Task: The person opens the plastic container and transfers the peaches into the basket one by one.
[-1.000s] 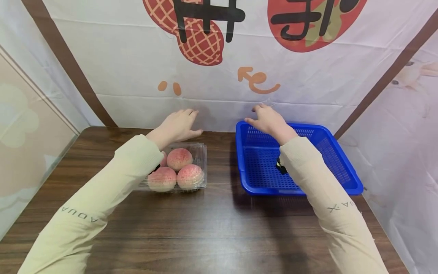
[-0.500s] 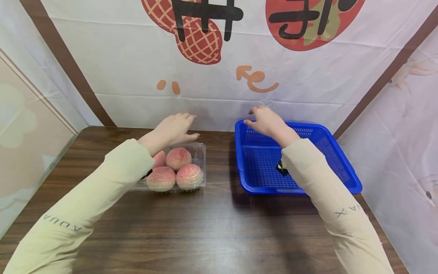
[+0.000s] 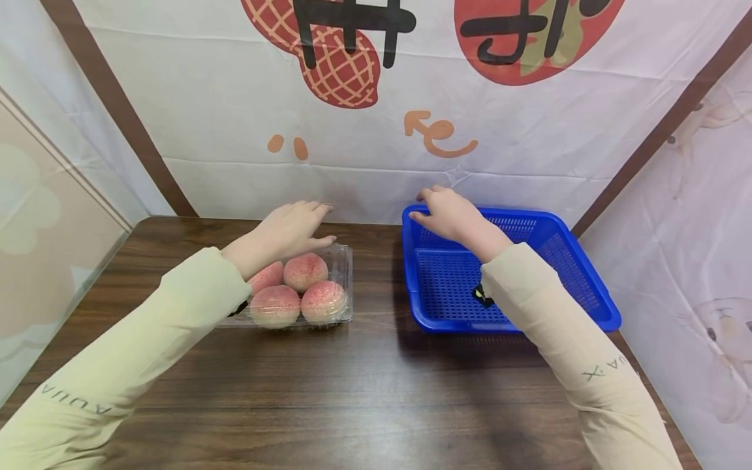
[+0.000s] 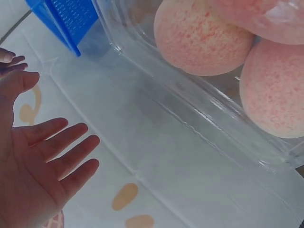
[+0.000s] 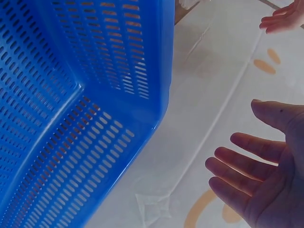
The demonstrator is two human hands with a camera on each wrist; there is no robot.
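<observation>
Head view, clear tray: I see a clear plastic tray (image 3: 343, 261) on the brown bench (image 3: 364, 391), left of the middle. It holds four pink peaches (image 3: 305, 272); one of them is partly hidden behind the left sleeve.
Head view, blue basket: the blue basket (image 3: 587, 281) stands on the bench to the right of the clear tray, a little apart from it. I see nothing in it except a small black thing at the right sleeve, which I cannot identify.
Head view, left hand: the left hand (image 3: 288, 228) hovers over the far edge of the clear tray, fingers straight and flat, holding nothing.
Head view, right hand: the right hand (image 3: 449, 215) is above the far left corner of the blue basket, fingers relaxed, holding nothing.
Left wrist view: the left hand (image 4: 35, 175) is wide, palm visible, fingers spread and empty. Close by is the rim of the clear tray (image 4: 199, 114) with three peaches (image 4: 204, 38) inside. A corner of the blue basket (image 4: 66, 19) shows at the top.
Right wrist view: the right hand (image 5: 261, 175) is wide and empty, just beside the corner of the blue basket (image 5: 95, 95). The slotted walls of the basket show no contents here. The left hand (image 5: 285, 19) appears far at the top right.
</observation>
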